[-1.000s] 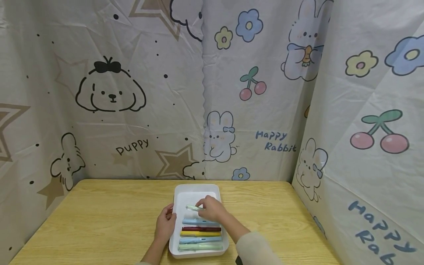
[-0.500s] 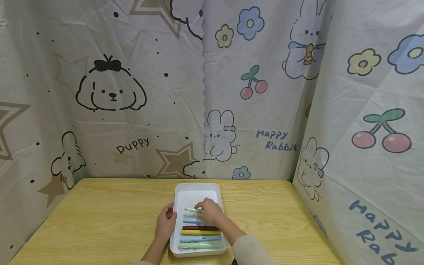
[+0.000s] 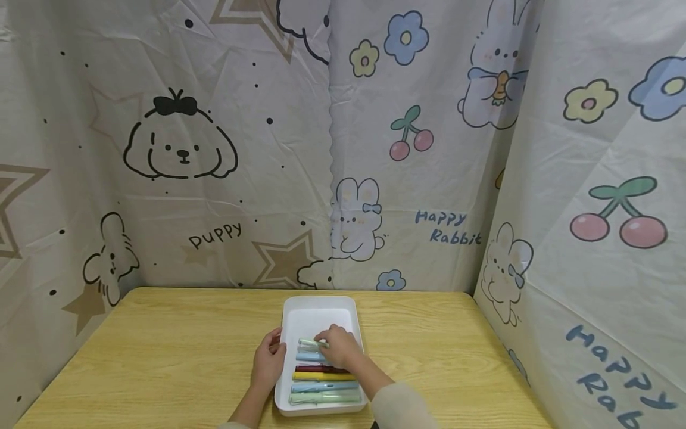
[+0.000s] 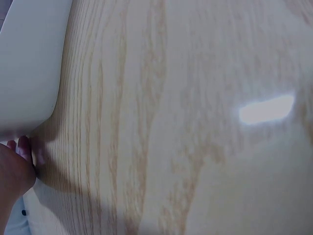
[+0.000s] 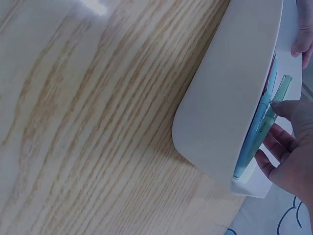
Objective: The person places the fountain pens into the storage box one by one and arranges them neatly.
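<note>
A white tray (image 3: 318, 305) stands on the table and holds a row of pens lying crosswise. My right hand (image 3: 341, 348) is over the tray and pinches a pale green pen (image 3: 306, 342) between thumb and fingers. That pen lies alongside a light blue pen (image 3: 309, 357); the hand covers their right ends. In the right wrist view the green pen (image 5: 282, 90) slants slightly against the blue one. My left hand (image 3: 269, 361) holds the tray's left side, thumb at the rim; its fingers are partly hidden.
Nearer in the tray lie a dark red pen (image 3: 313, 369), a yellow pen (image 3: 321, 376), another light blue pen (image 3: 324, 387) and another pale green pen (image 3: 324, 397). The wooden table (image 3: 187, 345) extends on both sides. Printed curtains (image 3: 214, 196) hang behind it and to the sides.
My right hand has moved the pale green pen toward the near side, down to the light blue pen. The left hand stays at the tray's side.
</note>
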A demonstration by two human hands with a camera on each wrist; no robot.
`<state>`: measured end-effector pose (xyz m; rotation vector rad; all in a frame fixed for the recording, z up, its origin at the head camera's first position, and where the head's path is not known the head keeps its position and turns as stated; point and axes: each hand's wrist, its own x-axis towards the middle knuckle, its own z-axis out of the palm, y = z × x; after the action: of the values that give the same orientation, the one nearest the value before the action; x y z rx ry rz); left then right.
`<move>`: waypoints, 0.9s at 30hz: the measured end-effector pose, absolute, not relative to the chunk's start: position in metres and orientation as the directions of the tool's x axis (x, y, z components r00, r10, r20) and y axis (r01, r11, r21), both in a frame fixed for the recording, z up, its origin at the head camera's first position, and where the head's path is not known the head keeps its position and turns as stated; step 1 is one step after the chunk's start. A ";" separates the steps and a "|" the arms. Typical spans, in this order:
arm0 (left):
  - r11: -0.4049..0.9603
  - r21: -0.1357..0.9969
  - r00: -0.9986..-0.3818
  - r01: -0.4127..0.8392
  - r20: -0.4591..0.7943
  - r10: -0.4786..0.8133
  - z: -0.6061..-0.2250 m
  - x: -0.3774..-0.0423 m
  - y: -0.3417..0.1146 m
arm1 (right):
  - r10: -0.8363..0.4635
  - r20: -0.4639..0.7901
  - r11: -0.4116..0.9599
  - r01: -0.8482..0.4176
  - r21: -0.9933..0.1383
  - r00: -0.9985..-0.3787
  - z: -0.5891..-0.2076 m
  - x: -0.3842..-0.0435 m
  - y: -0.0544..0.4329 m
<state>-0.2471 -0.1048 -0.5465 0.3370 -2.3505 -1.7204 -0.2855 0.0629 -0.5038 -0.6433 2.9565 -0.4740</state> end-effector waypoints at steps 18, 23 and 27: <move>0.286 0.955 -0.950 -0.082 0.012 -0.312 -0.545 -0.248 -0.104 | -0.393 -0.030 0.853 -0.352 -0.386 -0.919 -0.507 -0.284 0.061; 0.287 0.954 -0.951 -0.080 0.014 -0.308 -0.545 -0.248 -0.105 | -0.389 -0.034 0.856 -0.348 -0.383 -0.921 -0.508 -0.285 0.061; 0.289 0.954 -0.951 -0.082 0.011 -0.308 -0.545 -0.248 -0.105 | -0.394 -0.021 0.860 -0.360 -0.363 -0.919 -0.509 -0.286 0.060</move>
<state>-0.2479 -0.1050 -0.5447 0.3632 -2.3600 -1.7285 -0.2860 0.0605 -0.5087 -0.5972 2.9383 -0.5451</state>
